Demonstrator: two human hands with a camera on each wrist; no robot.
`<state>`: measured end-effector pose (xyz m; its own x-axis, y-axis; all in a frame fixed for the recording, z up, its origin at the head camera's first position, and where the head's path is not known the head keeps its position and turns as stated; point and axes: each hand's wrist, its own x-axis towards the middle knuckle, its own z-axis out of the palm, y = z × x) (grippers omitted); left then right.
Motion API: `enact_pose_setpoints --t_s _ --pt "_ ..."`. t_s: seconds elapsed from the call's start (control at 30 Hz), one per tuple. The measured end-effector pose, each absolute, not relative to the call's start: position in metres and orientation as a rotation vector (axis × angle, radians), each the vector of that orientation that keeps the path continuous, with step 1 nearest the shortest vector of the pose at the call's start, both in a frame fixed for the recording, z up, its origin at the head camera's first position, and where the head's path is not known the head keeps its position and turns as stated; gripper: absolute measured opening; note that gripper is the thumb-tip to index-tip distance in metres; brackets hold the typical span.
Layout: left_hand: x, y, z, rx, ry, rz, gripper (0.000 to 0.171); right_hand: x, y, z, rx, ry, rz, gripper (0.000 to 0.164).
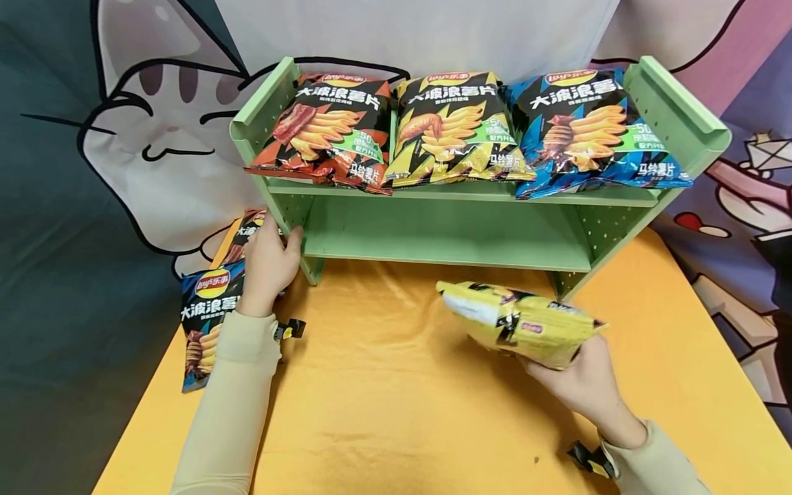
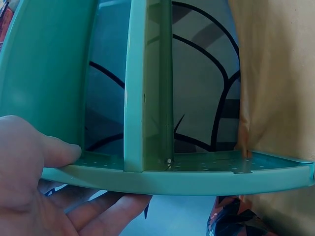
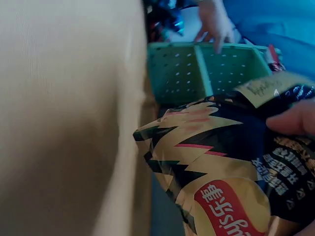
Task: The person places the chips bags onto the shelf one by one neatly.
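Observation:
A green two-tier shelf [image 1: 445,230] stands on the table. My left hand [image 1: 270,265] grips its left side panel; in the left wrist view the thumb lies inside the panel [image 2: 197,182] and the other fingers outside. Over the table, in front of the shelf's right part, my right hand [image 1: 584,381] holds a yellow bag of chips [image 1: 526,326]. The right wrist view shows the thumb pressed on that bag's [image 3: 221,162] printed face. On the upper tier sit a red bag [image 1: 334,137], a yellow-and-black bag [image 1: 458,134] and a blue bag [image 1: 594,137] in a row.
Left of the shelf, a blue bag of chips [image 1: 201,323] and another bag [image 1: 250,223] lie partly hidden by my left arm. An orange-yellow cloth [image 1: 383,412] covers the table. A cartoon-printed curtain [image 1: 167,179] hangs behind.

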<state>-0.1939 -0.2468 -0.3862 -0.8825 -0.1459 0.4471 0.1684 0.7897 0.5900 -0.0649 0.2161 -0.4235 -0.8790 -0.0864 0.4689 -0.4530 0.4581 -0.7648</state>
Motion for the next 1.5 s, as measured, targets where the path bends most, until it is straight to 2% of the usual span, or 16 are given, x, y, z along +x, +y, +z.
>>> enact_pose_setpoints --t_s 0.2,0.27,0.4,0.57,0.93,1.3,1.5 --pt "-0.194 -0.245 -0.386 -0.022 -2.499 -0.889 0.043 -0.089 0.205 -0.424 0.864 -2.16 1.037 0.049" --pt "-0.194 -0.245 -0.386 -0.02 -2.502 -0.891 0.043 -0.095 0.2 -0.423 0.965 -2.111 0.859 0.05" --pt "-0.194 -0.246 -0.386 -0.013 -2.505 -0.902 0.044 -0.101 0.187 -0.42 1.133 -2.057 0.605 0.037" --pt "-0.194 -0.248 -0.387 0.0 -2.508 -0.901 0.045 -0.107 0.167 -0.421 1.309 -2.016 0.418 0.032" --pt "-0.193 -0.248 -0.386 -0.012 -2.504 -0.866 0.044 -0.112 0.147 -0.449 1.465 -2.01 0.191 0.035" --pt "-0.194 -0.247 -0.386 -0.024 -2.489 -0.876 0.044 -0.104 0.184 -0.461 1.456 -2.329 0.085 0.043" --pt "-0.194 -0.248 -0.387 -0.025 -2.493 -0.886 0.046 -0.101 0.207 -0.464 1.415 -2.45 0.188 0.059"
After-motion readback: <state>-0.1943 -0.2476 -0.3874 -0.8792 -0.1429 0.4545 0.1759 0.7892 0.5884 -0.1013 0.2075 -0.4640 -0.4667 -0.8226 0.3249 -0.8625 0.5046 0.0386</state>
